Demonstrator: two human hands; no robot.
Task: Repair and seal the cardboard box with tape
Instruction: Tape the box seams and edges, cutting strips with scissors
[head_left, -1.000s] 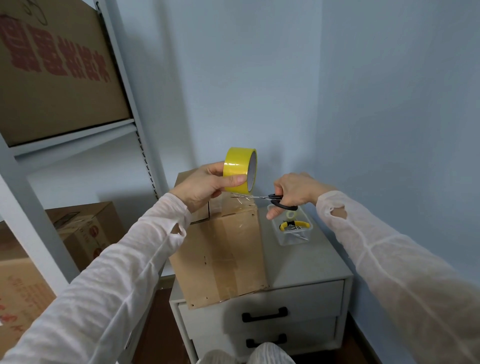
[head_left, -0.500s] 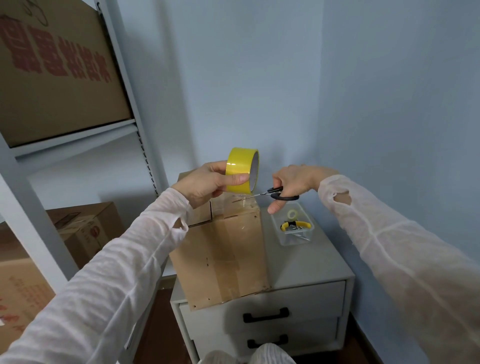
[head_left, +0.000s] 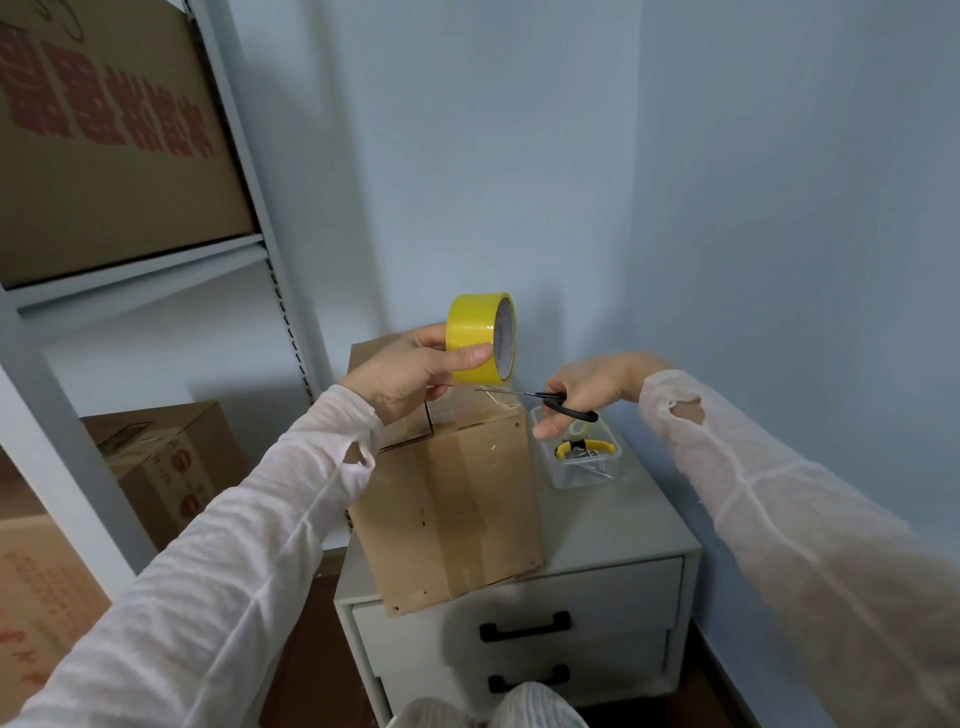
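A brown cardboard box (head_left: 457, 514) stands on a white drawer cabinet (head_left: 613, 525), with clear tape down its front face. My left hand (head_left: 410, 374) holds a yellow tape roll (head_left: 480, 335) up above the box's top edge. A clear strip of tape runs from the roll down toward the box. My right hand (head_left: 587, 389) grips black-handled scissors (head_left: 550, 402), their blades pointing left at the strip just under the roll.
A clear plastic tub (head_left: 582, 462) with yellow pliers, nails and a small tape roll sits right of the box. A metal shelf rack (head_left: 249, 208) with large cardboard boxes (head_left: 104, 145) stands at the left. Walls close in behind and at the right.
The scissors have dipped slightly and their blades have slid left to the tape strip below the roll. The tape roll stayed nearly in place.
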